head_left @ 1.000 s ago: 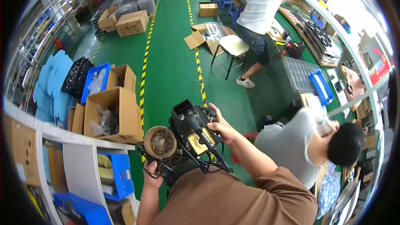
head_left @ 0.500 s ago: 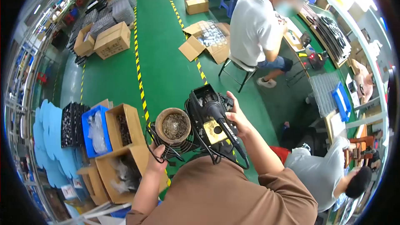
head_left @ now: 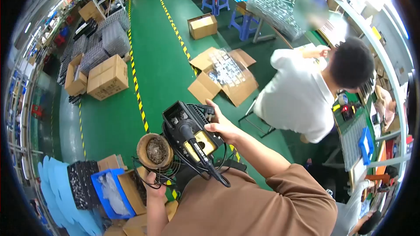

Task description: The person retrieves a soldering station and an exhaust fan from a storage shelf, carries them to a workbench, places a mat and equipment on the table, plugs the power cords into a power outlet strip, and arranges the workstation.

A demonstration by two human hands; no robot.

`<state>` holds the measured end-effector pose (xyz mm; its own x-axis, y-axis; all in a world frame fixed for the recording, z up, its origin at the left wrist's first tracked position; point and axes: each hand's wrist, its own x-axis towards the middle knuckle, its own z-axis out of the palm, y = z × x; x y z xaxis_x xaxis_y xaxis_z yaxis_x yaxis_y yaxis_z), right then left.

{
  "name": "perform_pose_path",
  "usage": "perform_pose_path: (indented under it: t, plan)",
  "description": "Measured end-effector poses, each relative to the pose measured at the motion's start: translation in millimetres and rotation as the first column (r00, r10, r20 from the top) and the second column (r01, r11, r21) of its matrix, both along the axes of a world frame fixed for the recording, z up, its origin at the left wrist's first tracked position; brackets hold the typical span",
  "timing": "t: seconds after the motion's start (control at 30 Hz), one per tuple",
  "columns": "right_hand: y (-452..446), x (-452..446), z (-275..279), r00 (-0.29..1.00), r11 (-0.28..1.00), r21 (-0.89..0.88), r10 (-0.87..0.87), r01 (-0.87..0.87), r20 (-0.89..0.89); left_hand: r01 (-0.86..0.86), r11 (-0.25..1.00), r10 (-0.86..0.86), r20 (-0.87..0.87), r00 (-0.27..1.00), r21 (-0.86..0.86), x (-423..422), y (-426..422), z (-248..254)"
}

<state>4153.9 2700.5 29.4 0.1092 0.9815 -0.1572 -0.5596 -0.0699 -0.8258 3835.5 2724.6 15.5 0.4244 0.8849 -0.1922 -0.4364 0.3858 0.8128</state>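
My right hand is closed around the right side of a black soldering station, its thumb on the top edge. A soldering iron sits tilted in the station's holder, over a yellow sponge. Left of it is a round brown pot with grey, crumbly contents, in a black wire frame. My left hand is below the pot with its fingers curled at the frame and a loose black cable. The frame's underside is hidden. Both things are held at waist height, close against each other.
Yellow-black tape lines run along the green floor. An opened carton lies ahead, near a co-worker in a white shirt seated at the right-hand bench. Cartons stand at left. A blue bin and light-blue sheets are lower left.
My view has turned and moved forward along the aisle. The opened carton and the seated co-worker appear closer, and that person's head is lowered. The soldering station and pot stay in my hands.
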Motion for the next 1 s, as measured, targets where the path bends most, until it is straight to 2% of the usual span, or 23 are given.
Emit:
perform_pose_path:
  t: [0.07, 0.13, 0.17, 0.27, 0.3, 0.47, 0.53, 0.63, 0.7, 0.77, 0.87, 0.93, 1.0]
  plan:
    - [57, 15, -5, 1.000, 1.000, -0.029, -0.009, 0.008, -0.009, -0.006, 1.000, 0.006, 0.020, 1.000, 0.013, 21, 60, -1]
    - [112, 28, 0, 0.999, 0.999, -0.002, -0.038, 0.038, -0.001, 0.132, 0.990, -0.130, 0.050, 0.990, -0.054, 34, 126, 6]
    - [139, 34, 8, 0.998, 0.998, -0.005, -0.056, 0.056, -0.018, 0.166, 0.985, -0.161, 0.089, 0.983, -0.050, 45, 161, 6]
    - [215, 55, 14, 0.990, 0.990, -0.041, -0.134, 0.132, -0.053, 0.182, 0.983, -0.180, 0.069, 0.981, -0.022, 75, 262, 6]
    - [239, 65, 12, 0.987, 0.987, -0.039, -0.158, 0.157, -0.036, 0.249, 0.967, -0.245, 0.084, 0.966, -0.052, 80, 298, 4]
    - [336, 108, 2, 0.944, 0.945, -0.043, -0.326, 0.325, -0.044, 0.281, 0.958, -0.284, -0.046, 0.958, -0.058, 137, 445, -7]
    - [379, 128, -6, 0.924, 0.925, -0.046, -0.380, 0.378, -0.044, 0.382, 0.924, -0.382, -0.039, 0.923, -0.028, 162, 499, -11]
    - [450, 166, -19, 0.910, 0.912, -0.062, -0.409, 0.405, -0.068, 0.401, 0.914, -0.403, -0.011, 0.915, -0.054, 203, 579, -24]
    - [504, 199, -30, 0.906, 0.906, -0.013, -0.422, 0.422, -0.034, 0.411, 0.910, -0.411, -0.002, 0.912, -0.049, 235, 633, -27]
    - [561, 231, -21, 0.899, 0.900, -0.009, -0.436, 0.436, -0.025, 0.407, 0.913, -0.407, -0.016, 0.913, -0.025, 269, 690, -25]
    - [633, 280, -11, 0.904, 0.904, 0.000, -0.427, 0.427, -0.011, 0.452, 0.892, -0.451, 0.025, 0.892, -0.027, 318, 761, -7]
    - [672, 303, -1, 0.896, 0.897, -0.044, -0.441, 0.439, -0.047, 0.406, 0.906, -0.402, 0.059, 0.914, -0.121, 350, 800, 8]
    - [708, 329, 0, 0.891, 0.889, -0.081, -0.453, 0.450, -0.026, 0.414, 0.905, -0.412, 0.040, 0.910, -0.096, 379, 843, 10]
